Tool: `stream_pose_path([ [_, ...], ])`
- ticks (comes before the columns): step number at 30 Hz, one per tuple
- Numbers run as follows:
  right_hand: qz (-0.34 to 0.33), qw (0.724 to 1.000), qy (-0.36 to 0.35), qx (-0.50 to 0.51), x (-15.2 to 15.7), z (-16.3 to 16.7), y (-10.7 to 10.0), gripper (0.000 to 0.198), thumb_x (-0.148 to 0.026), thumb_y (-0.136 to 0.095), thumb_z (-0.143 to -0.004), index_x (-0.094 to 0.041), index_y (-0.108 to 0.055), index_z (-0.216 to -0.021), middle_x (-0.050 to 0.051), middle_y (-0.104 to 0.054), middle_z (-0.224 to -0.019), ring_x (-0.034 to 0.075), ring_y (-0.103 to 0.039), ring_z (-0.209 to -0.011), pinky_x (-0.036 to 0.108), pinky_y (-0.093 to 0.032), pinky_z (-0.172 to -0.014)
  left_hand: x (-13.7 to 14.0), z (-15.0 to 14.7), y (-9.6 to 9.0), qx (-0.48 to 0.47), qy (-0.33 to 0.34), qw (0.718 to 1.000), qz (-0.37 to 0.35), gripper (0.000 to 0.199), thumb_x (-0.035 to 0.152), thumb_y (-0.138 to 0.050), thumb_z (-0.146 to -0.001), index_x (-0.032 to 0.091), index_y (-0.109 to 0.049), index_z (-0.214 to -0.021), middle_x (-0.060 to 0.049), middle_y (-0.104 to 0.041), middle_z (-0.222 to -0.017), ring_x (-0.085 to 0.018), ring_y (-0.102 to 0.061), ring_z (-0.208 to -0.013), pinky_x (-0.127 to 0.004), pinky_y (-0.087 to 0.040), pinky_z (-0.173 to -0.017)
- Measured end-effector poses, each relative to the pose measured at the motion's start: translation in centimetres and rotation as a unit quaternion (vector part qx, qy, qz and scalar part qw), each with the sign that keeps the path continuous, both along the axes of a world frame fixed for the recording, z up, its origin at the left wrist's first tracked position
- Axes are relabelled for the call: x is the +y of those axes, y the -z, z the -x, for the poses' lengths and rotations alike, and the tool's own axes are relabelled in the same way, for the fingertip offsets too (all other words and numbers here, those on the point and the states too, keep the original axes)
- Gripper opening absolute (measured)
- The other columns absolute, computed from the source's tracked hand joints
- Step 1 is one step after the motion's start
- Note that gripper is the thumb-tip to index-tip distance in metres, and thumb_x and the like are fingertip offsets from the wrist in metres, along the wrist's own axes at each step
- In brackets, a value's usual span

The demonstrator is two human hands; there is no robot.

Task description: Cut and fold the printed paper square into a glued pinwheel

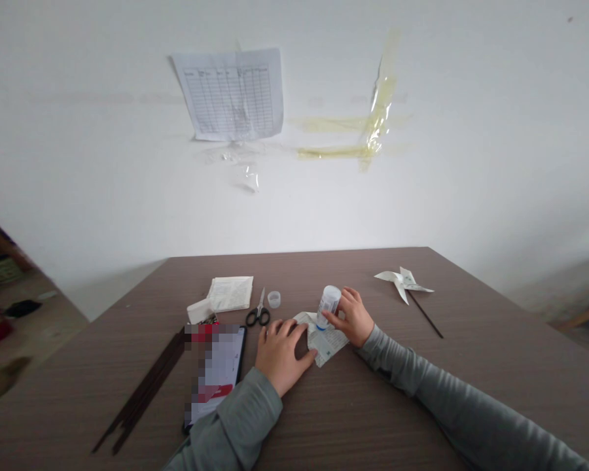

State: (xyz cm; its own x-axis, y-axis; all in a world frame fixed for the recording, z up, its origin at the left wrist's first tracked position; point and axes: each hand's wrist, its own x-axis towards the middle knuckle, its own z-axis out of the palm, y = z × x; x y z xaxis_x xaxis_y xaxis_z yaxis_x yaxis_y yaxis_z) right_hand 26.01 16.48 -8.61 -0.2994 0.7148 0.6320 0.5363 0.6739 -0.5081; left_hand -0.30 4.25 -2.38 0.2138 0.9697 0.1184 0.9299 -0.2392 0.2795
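My right hand (357,316) grips a glue stick (329,306), a clear-white tube with a blue lower end, tilted and held end-down on a piece of printed paper (330,347). That paper has cut, partly raised flaps. My left hand (283,353) rests at the paper's left side with its fingers spread, the thumb and fingertips touching its edge. A small translucent cap (273,299) stands on the table beyond my left hand. Beside the cap lie scissors (258,314) with black handles.
Left of my hands are a phone (220,373), a bundle of dark thin sticks (147,386), a small white box (201,311) and a stack of printed paper squares (231,293). On the right lies a paper pinwheel (403,283) on a dark stick. A wall (294,216) borders the table's far edge.
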Motion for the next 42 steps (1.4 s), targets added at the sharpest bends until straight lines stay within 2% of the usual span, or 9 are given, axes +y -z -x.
stream_pose_path([
  [6,0.002,0.999,0.028,0.046,0.3,-0.3,0.5,0.035,-0.054,-0.092,-0.112,-0.034,-0.075,-0.089,0.006,-0.076,-0.084,0.039,-0.082,-0.104,0.07,-0.066,-0.134,-0.1,0.1,0.1,0.005,-0.007,1.0,-0.002,0.056,0.044,-0.089,-0.111,0.04,-0.09,-0.167,-0.012,-0.085,-0.178,-0.053,-0.069,-0.17,-0.077,-0.053,-0.148],
  [16,0.024,0.999,-0.003,0.036,-0.2,0.2,0.3,0.047,-0.061,-0.1,-0.107,-0.034,-0.071,-0.082,0.006,-0.077,-0.086,0.038,-0.083,-0.101,0.082,-0.053,-0.147,-0.2,-0.2,-0.4,0.003,-0.011,1.0,0.005,0.055,0.043,-0.09,-0.112,0.037,-0.09,-0.167,-0.012,-0.085,-0.178,-0.051,-0.069,-0.171,-0.076,-0.051,-0.15],
  [18,0.04,0.994,-0.005,0.098,-0.3,0.3,0.2,0.052,-0.074,-0.095,-0.109,-0.034,-0.072,-0.084,0.006,-0.079,-0.084,0.036,-0.084,-0.096,0.074,-0.068,-0.132,-0.3,-0.3,-0.6,0.001,-0.017,1.0,0.006,0.054,0.042,-0.092,-0.111,0.038,-0.091,-0.164,-0.012,-0.085,-0.177,-0.051,-0.07,-0.17,-0.074,-0.052,-0.15],
  [20,0.088,0.98,-0.019,0.176,-0.2,0.3,-0.1,0.061,-0.091,-0.086,-0.11,-0.034,-0.075,-0.09,0.005,-0.08,-0.081,0.033,-0.082,-0.083,0.062,-0.08,-0.102,-0.3,-0.3,-0.6,-0.001,-0.019,1.0,0.007,0.054,0.042,-0.093,-0.109,0.039,-0.092,-0.163,-0.011,-0.085,-0.177,-0.052,-0.07,-0.169,-0.074,-0.052,-0.15],
  [23,0.161,0.947,-0.051,0.272,-0.1,0.2,-0.9,0.074,-0.106,-0.081,-0.102,-0.032,-0.076,-0.098,0.005,-0.084,-0.081,0.032,-0.082,-0.071,0.051,-0.078,-0.076,-0.1,-0.1,-0.2,-0.003,-0.014,1.0,-0.001,0.054,0.043,-0.092,-0.111,0.039,-0.092,-0.165,-0.011,-0.085,-0.177,-0.05,-0.071,-0.169,-0.074,-0.052,-0.15],
  [28,0.176,0.929,-0.077,0.316,0.0,-0.5,-1.8,0.064,-0.089,-0.1,-0.095,-0.031,-0.079,-0.114,0.011,-0.097,-0.103,0.042,-0.098,-0.102,0.059,-0.081,-0.099,0.1,0.0,0.5,0.007,-0.004,1.0,-0.012,0.055,0.046,-0.092,-0.113,0.037,-0.09,-0.167,-0.011,-0.086,-0.176,-0.049,-0.07,-0.17,-0.074,-0.053,-0.15],
  [33,0.231,0.887,-0.116,0.383,0.1,-0.6,-1.5,0.064,-0.064,-0.118,-0.077,-0.033,-0.081,-0.12,0.007,-0.099,-0.111,0.041,-0.099,-0.111,0.059,-0.079,-0.109,0.1,-0.1,0.7,0.013,-0.009,1.0,-0.024,0.056,0.041,-0.093,-0.112,0.034,-0.089,-0.167,-0.012,-0.088,-0.173,-0.049,-0.071,-0.17,-0.072,-0.054,-0.148],
  [37,0.252,0.872,-0.078,0.413,0.2,-0.4,-1.8,0.065,-0.071,-0.118,-0.074,-0.03,-0.088,-0.115,0.008,-0.1,-0.103,0.041,-0.098,-0.104,0.057,-0.077,-0.108,0.1,0.6,1.3,0.01,0.005,0.999,-0.039,0.057,0.041,-0.09,-0.113,0.033,-0.088,-0.17,-0.013,-0.088,-0.172,-0.049,-0.071,-0.17,-0.073,-0.054,-0.148],
  [42,0.234,0.901,0.012,0.365,0.6,-1.0,-2.1,0.063,-0.082,-0.105,-0.08,-0.027,-0.094,-0.11,0.01,-0.097,-0.092,0.04,-0.094,-0.096,0.055,-0.076,-0.098,0.3,1.2,1.5,0.006,-0.001,0.999,-0.037,0.058,0.042,-0.089,-0.112,0.035,-0.088,-0.17,-0.013,-0.088,-0.172,-0.049,-0.07,-0.171,-0.073,-0.053,-0.148],
])
